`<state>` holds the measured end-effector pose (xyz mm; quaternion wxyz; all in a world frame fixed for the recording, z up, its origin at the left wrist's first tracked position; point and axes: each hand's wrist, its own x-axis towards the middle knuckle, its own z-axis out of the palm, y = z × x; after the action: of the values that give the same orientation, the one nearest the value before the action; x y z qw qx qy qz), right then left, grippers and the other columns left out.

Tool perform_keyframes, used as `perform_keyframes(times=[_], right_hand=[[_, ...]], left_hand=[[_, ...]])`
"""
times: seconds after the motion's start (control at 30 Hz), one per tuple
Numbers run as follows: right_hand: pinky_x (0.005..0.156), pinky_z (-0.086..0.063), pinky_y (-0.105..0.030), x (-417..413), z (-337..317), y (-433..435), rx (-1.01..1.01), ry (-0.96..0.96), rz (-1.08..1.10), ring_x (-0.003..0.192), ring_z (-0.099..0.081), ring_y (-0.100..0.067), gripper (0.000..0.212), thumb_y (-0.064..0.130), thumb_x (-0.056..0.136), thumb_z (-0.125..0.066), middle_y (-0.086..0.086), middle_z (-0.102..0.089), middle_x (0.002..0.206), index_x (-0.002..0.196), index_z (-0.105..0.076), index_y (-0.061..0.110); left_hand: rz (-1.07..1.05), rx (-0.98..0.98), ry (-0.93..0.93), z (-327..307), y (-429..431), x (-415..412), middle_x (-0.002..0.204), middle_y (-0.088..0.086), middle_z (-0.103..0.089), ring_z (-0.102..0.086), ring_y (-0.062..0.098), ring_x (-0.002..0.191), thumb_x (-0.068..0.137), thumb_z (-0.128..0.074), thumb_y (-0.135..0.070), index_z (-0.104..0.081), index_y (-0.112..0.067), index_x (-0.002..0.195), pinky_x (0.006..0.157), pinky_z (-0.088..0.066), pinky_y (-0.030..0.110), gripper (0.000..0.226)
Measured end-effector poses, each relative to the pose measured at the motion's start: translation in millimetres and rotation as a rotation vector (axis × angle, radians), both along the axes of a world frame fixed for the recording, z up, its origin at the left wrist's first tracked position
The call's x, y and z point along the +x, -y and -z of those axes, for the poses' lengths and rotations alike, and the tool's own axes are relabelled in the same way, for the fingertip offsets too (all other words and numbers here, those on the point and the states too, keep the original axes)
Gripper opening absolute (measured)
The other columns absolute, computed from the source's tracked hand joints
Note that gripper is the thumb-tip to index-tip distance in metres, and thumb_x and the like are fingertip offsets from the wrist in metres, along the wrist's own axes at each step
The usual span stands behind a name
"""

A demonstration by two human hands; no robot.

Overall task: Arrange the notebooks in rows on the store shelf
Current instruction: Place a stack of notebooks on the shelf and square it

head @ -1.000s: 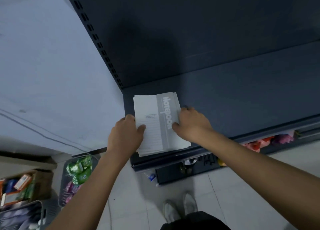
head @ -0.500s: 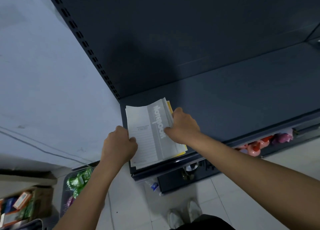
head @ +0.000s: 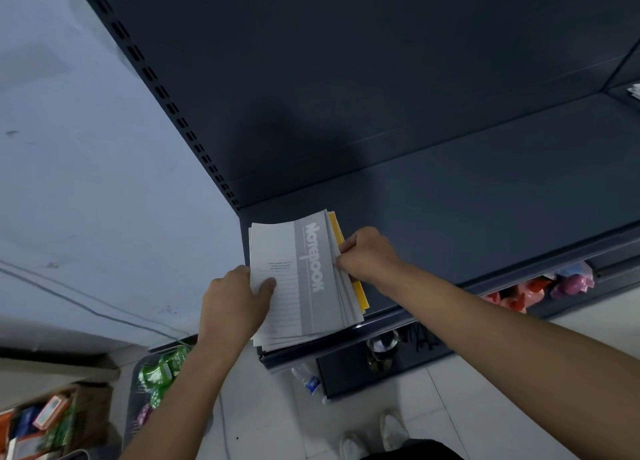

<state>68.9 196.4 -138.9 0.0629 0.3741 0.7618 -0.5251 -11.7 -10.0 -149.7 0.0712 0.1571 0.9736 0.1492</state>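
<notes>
Head view: left hand [head: 235, 304] and right hand [head: 367, 255] grip notebooks [head: 304, 279] on shelf [head: 485, 200].

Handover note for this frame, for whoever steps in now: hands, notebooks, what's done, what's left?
Left hand grips the left edge of the notebook stack, thumb on top.
Right hand pinches the upper notebooks' right edges.
The stack lies at the left end of the shelf, a yellow notebook showing underneath.
Done: stack is on the shelf.
Left: lay the notebooks out in rows.
</notes>
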Motion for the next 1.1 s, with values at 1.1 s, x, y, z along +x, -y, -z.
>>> perform_keyframes(times=[1.1], right_hand=[[0.084,-0.056,-0.029,11.3,-16.3,29.8,-0.162,-0.259,-0.173,0.098,-0.065,-0.014,0.036,0.005,0.089,-0.055,0.002,-0.067,0.11,0.118,-0.054,0.025]], left_hand=[[-0.098,0.322,0.008,-16.4,7.4,20.7,0.101,0.007,-0.066,-0.056,0.023,0.084,0.099,-0.051,-0.034,-0.038,-0.018,0.127,0.07,-0.041,0.035,0.034]])
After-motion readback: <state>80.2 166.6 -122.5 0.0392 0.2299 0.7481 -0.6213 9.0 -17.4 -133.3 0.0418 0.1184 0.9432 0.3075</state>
